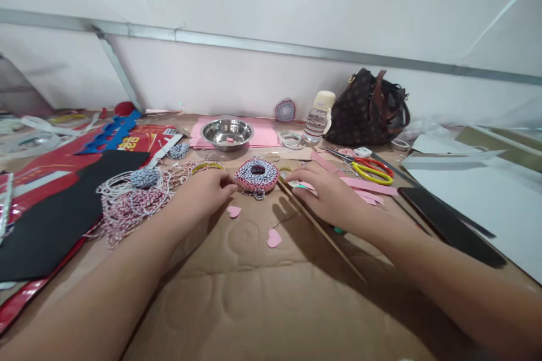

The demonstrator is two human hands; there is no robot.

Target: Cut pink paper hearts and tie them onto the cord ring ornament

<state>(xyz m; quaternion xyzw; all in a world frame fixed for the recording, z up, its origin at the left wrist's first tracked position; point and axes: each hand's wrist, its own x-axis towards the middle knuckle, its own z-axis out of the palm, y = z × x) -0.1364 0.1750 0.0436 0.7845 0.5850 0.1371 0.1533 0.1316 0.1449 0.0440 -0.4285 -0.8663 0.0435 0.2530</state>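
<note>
A brown cardboard sheet (254,299) covers the table, with a white wall (271,87) and a metal rail (271,47) across the top of the frame. At the left lie red packaging (139,143) and black paper (55,220). At the right are a white board (486,208) and a black phone (449,225). Toward the upper right sits a brown patterned handbag (366,109), beside a plastic bottle (318,118). Left of the bottle, a steel bowl (227,133) rests on pink paper (265,135). Scissors (372,172) with yellow and orange handles lie just above pink strips (368,186). A tangle of red-and-white twine (131,208) spreads left of centre.

The woven ring (257,174), pink and white with a dark centre, lies at the middle of the frame between both hands. The left hand (201,191) is curled, its fingertips (232,183) at the ring's left edge; whether they pinch it, I cannot tell. The right hand (328,194) reaches in with loosely bent fingers, close beside the ring's right edge, over a wooden stick (322,231); its grip on the stick is unclear. Two paper hearts (274,238) lie below the ring. Gold characters on the packaging are too small to read.
</note>
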